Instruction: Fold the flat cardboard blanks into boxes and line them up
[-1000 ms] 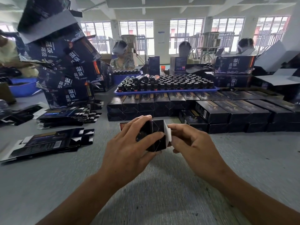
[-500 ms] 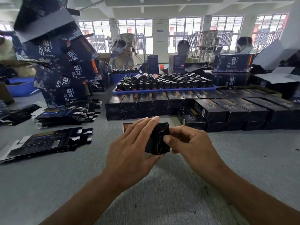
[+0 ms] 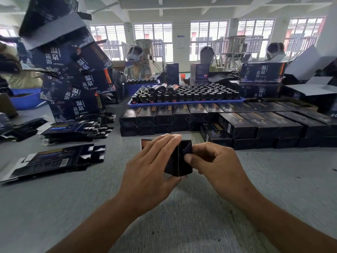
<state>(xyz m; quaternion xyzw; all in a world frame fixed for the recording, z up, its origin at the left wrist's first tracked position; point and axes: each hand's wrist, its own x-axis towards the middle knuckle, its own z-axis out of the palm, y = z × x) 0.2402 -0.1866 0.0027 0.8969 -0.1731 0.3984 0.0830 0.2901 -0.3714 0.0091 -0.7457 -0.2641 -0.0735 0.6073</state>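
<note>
A person holds a small black box (image 3: 179, 159) up over the middle of the gray bench (image 3: 273, 179), with its end facing the camera. The left hand (image 3: 149, 172) wraps around the left side of the box — its fingers (image 3: 164, 143) lie close together over the top and the thumb sits under the bottom corner. The right hand (image 3: 217, 167) is on the right side, with its fingers curled and its thumb pressing on the folded end flaps. The flaps on this end look tucked in.

Behind the hands, toward the far edge of the bench, finished black boxes (image 3: 182, 119) stand in rows, two high, side by side. More of them run off to the right side. A blue tray (image 3: 186, 102) full of small dark bottles (image 3: 191, 92) sits just behind these rows.

On the left side of the bench lie flat cardboard blanks (image 3: 52, 161), spread in a low pile near the left edge. Another stack of blanks (image 3: 73, 130) lies a bit farther back. Behind that stack, big dark cartons (image 3: 76, 84) with white letters are piled up high and lean to one side.

Other people sit at the far side of the bench — they are well apart from the hands.
</note>
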